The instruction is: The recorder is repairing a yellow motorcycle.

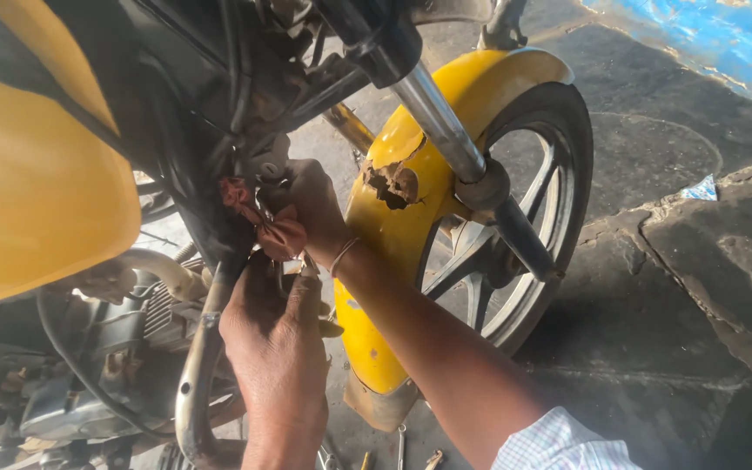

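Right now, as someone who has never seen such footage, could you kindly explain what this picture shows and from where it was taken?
The picture comes from a camera worn on a person's head, looking down at their own two bare hands. They are working on a yellow motorcycle parked on a dark paved floor. The right hand presses a reddish rag against the frame behind the front fork. The left hand rests just below it, near the curved exhaust pipe; what it grips, if anything, is hidden. The yellow front mudguard has a broken patch. A few small tools lie on the floor beneath.
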